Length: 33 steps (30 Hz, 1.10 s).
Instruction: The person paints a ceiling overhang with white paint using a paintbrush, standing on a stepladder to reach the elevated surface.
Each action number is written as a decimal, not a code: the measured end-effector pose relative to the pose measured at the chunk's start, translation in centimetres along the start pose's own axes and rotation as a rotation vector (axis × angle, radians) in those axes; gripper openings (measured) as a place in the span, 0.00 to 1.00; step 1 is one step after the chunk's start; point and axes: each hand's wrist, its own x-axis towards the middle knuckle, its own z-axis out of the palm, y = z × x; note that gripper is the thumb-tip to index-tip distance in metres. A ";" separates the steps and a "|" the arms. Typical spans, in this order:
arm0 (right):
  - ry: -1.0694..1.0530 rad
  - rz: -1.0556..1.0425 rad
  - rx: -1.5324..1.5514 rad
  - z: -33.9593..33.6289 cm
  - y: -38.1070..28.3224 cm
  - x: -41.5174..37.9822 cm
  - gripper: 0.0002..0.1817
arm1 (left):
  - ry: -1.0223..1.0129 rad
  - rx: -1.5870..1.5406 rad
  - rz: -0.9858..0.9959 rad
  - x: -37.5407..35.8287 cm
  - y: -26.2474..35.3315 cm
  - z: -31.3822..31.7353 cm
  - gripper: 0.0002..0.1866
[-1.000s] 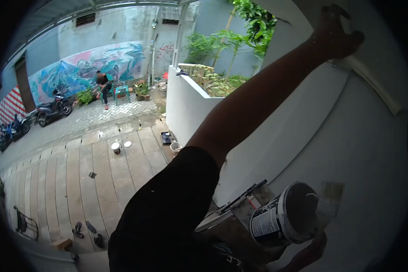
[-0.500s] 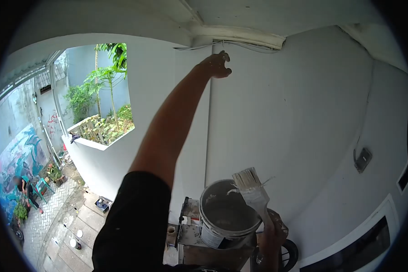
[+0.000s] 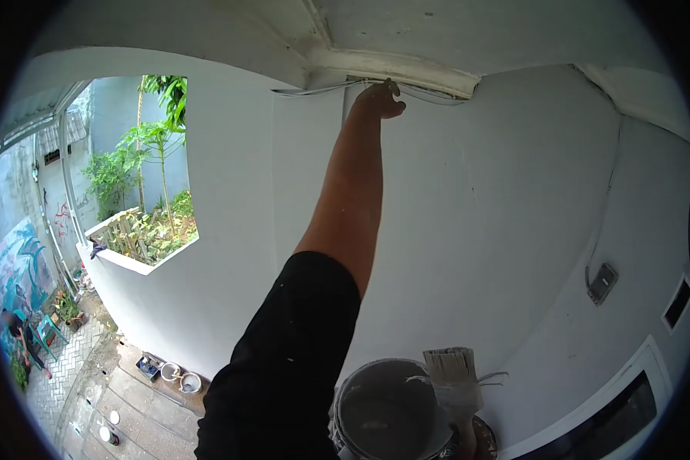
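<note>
My left hand is raised high at the end of my outstretched arm, at the cables under the ceiling ledge. Its fingers are curved and apart, and nothing shows between them. Low on the right, my right hand grips a wide paintbrush, bristles up and coated in pale paint. The brush stands in front of the right rim of a paint bucket. Grey-white paint residue coats the inside of the bucket.
A grey switch box is fixed to the right wall. Through the opening at left, plants show. Below, a person sits by a green chair, and small buckets stand on the paving.
My left hand has moved slightly up and right, closer to the cables. The view has shifted, and the bucket and my right hand with the brush now appear lower in it.
</note>
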 end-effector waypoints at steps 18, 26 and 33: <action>-0.116 0.323 0.678 -1.6 -0.8 3.6 0.24 | -0.265 -1.330 -0.401 -53.2 8.2 -7.9 0.39; -0.073 0.224 0.645 -2.1 -0.9 3.7 0.25 | -0.046 -0.977 -0.185 -58.6 14.9 -5.9 0.59; -0.267 0.223 0.756 -3.3 0.4 5.9 0.23 | -0.070 -0.883 -0.206 -58.7 15.9 -6.8 0.78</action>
